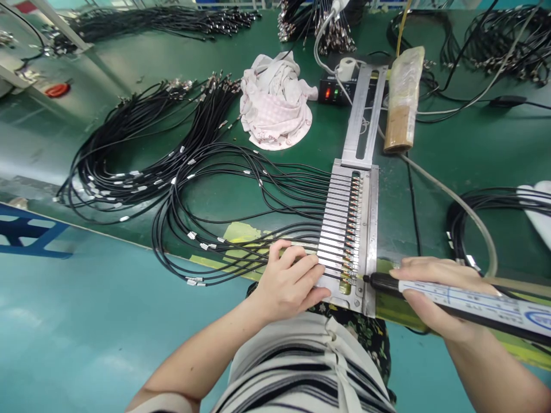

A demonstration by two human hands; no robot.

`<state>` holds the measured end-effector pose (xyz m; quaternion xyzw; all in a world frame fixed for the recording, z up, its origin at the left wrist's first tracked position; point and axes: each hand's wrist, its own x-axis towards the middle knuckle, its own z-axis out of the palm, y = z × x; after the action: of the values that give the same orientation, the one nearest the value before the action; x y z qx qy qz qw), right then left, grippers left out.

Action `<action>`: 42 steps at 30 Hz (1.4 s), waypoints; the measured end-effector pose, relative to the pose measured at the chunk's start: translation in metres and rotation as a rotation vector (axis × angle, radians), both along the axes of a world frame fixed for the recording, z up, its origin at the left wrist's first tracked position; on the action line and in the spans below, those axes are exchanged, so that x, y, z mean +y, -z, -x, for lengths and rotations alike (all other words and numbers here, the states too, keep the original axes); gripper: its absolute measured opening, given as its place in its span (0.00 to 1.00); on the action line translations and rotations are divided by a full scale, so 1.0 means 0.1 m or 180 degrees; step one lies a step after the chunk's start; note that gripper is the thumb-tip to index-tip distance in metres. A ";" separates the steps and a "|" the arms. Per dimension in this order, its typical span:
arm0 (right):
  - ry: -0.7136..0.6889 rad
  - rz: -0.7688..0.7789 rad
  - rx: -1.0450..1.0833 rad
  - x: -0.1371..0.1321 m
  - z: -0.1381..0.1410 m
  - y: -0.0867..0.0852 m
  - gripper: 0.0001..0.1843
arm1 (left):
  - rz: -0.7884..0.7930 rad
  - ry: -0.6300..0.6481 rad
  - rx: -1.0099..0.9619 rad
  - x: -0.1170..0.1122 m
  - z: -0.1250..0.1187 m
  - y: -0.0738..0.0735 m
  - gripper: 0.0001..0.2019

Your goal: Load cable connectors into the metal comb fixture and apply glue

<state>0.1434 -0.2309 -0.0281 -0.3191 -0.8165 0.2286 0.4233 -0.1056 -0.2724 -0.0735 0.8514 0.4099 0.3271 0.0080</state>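
A metal fixture plate (370, 241) holds a row of several black cables (297, 178), their stripped ends and small connectors (350, 229) lined up along its slot. My left hand (286, 281) is closed over the lowest cables at the plate's left edge, its fingers bent and thumb near the lower corner. What lies under the palm is hidden. My right hand (447, 292) grips a thick pen-shaped tool (465, 298) with a black nose and a white printed label. The tool's thin tip points left and is at the lowest connectors; contact cannot be made out.
Bundled black cables (107, 143) with white tags lie left. Behind are a crumpled cloth (278, 103), a black control box (331, 92) with lit displays, a slotted metal bar (364, 115) and a plastic-wrapped brown tube (400, 123). A pale hose (465, 206) curves at right.
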 end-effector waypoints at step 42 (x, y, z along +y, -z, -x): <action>-0.0160 -0.0003 0.0050 -0.01 0.02 -0.02 0.12 | -0.0167 0.0339 0.0015 -0.01 0.02 0.03 0.18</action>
<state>0.1412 -0.2314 -0.0259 -0.2964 -0.8210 0.2413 0.4240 -0.1077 -0.2732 -0.0766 0.8727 0.3554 0.3349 0.0020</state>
